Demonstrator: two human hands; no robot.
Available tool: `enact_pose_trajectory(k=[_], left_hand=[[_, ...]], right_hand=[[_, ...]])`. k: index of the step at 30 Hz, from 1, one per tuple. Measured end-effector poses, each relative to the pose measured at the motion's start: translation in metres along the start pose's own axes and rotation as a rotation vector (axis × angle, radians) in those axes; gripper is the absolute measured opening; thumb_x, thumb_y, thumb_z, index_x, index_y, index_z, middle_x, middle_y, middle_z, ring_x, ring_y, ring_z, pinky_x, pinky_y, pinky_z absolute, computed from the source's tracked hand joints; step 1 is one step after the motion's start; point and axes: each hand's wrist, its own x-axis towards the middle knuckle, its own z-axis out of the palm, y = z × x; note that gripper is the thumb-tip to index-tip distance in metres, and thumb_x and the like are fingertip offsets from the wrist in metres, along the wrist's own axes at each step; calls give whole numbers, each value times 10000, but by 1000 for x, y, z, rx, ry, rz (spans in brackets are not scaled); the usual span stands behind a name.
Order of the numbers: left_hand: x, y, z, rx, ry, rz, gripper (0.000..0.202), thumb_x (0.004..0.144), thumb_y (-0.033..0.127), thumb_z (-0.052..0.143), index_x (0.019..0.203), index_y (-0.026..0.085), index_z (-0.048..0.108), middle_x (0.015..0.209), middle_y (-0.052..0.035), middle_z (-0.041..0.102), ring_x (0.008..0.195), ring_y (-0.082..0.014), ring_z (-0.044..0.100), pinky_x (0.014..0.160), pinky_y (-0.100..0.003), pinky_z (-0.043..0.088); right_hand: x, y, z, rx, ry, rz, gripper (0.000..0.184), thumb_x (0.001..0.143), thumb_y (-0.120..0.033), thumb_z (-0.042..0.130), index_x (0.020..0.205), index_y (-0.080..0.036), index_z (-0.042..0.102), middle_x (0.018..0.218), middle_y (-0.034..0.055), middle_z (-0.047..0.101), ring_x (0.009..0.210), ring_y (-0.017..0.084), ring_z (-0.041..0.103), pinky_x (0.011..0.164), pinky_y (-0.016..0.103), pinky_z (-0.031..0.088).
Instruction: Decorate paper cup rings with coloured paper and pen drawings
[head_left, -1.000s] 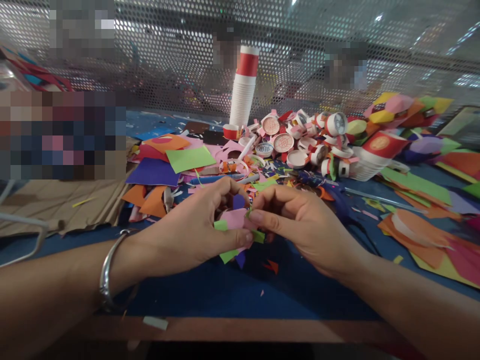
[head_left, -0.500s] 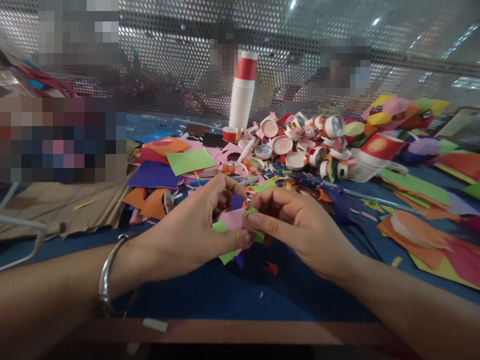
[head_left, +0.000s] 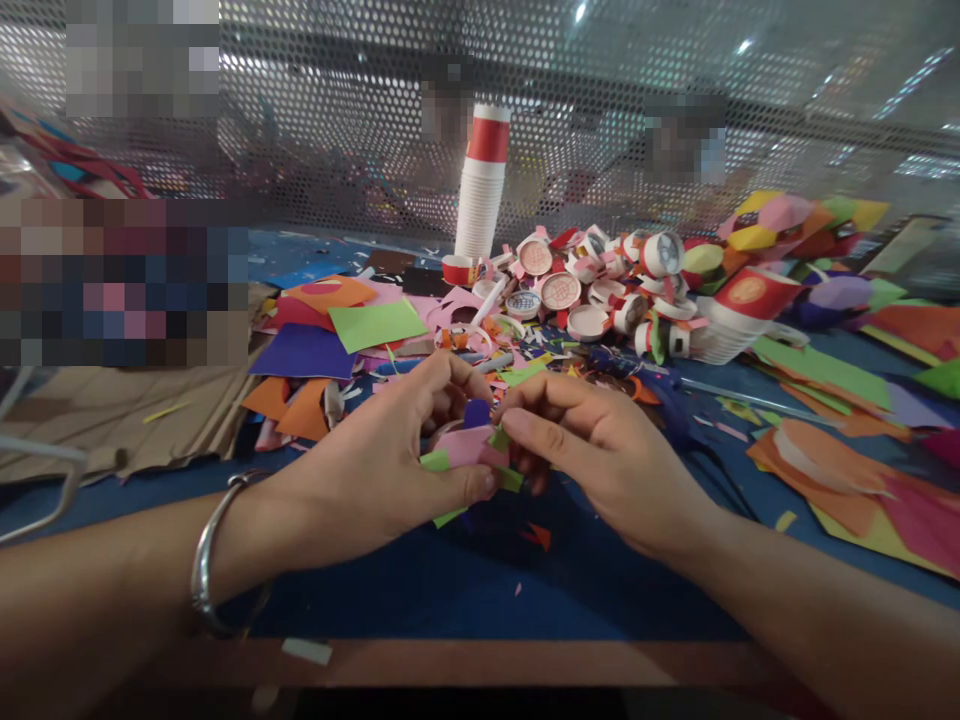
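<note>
Both hands meet above the blue table top (head_left: 465,590), pinched on one small paper craft piece (head_left: 469,445) made of pink, green and purple bits. My left hand (head_left: 382,465), with a metal bangle (head_left: 210,550) on its wrist, has its fingers curled round the piece from the left and thumb under it. From the right, my right hand (head_left: 600,455) closes thumb and forefinger on the piece's green edge. Much of the piece is hidden by the fingers.
Loose coloured paper sheets (head_left: 375,322) and scraps lie behind the hands. A tall stack of paper cups (head_left: 480,185) stands at the back before a perforated metal screen (head_left: 330,120). Cut cup bottoms (head_left: 592,285) are piled right of it. More paper (head_left: 847,480) lies at right.
The hands stay pinched on the paper piece and have shifted slightly up and closer together; my right thumb now sits further over the pink part.
</note>
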Motion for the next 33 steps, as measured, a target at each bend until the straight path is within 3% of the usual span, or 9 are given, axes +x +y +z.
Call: enact_pose_trajectory(k=[4,9,13,19,23,25,27,30,33], left_hand=[[2,-2,-4,51,76,53,290,821,222,746,1032,196,548,913,25,572,817,-132,568,707,-275,478],[1,-4,-6,-40,70,105,171,819,110,685,902,206,569,887,18,619,810,-137,612,744,-296,512],[-1,-6,-7,63,70,281,246,784,23,665,905,224,591,994,-5,678,951,-184,666,846,-339,535],[5,-9,-13,209,30,581,298,798,-62,645,897,215,598,1143,-34,669,1153,-190,635,1021,-357,500],[7,-12,-14,327,75,618,347,754,-106,657,897,209,626,1244,-55,600,1200,-177,600,1031,-322,490],[9,-14,-13,336,116,596,379,750,-91,672,974,213,634,1274,-64,593,1256,-195,572,1088,-346,465],[11,-16,-11,209,160,501,432,772,-53,675,1103,215,604,1247,-67,614,1226,-200,599,1084,-368,486],[16,-17,-9,-187,144,171,351,862,78,683,1177,194,578,1148,-61,671,1032,-171,687,933,-326,572],[18,-14,-9,-555,63,-190,165,936,213,661,1093,167,677,1130,-86,732,987,-171,702,867,-283,585]], right_hand=[[0,1,-1,18,76,15,216,996,-384,639,906,-188,660,750,-21,593,640,99,579,532,198,527],[-1,1,-2,66,104,32,246,1011,-405,617,892,-199,680,778,-13,623,669,102,586,532,196,512],[-1,1,-4,100,113,72,248,1002,-428,632,909,-206,693,786,-16,639,637,89,576,546,202,501],[3,2,-5,239,105,180,222,954,-434,695,947,-213,693,783,-21,628,619,92,567,523,201,490],[5,2,-6,291,66,221,183,922,-374,748,948,-202,690,731,-36,618,582,72,554,511,181,456],[4,1,-7,300,81,211,177,914,-357,761,924,-196,687,712,-40,617,580,66,551,517,175,442],[4,0,-8,301,117,184,182,907,-357,769,917,-192,692,713,-36,629,588,67,557,524,176,436],[2,-1,-8,259,193,135,189,897,-362,777,943,-193,706,709,-30,635,590,75,554,517,186,430],[1,0,-9,195,245,94,220,882,-390,787,962,-202,704,736,-19,643,617,92,555,526,203,447]])
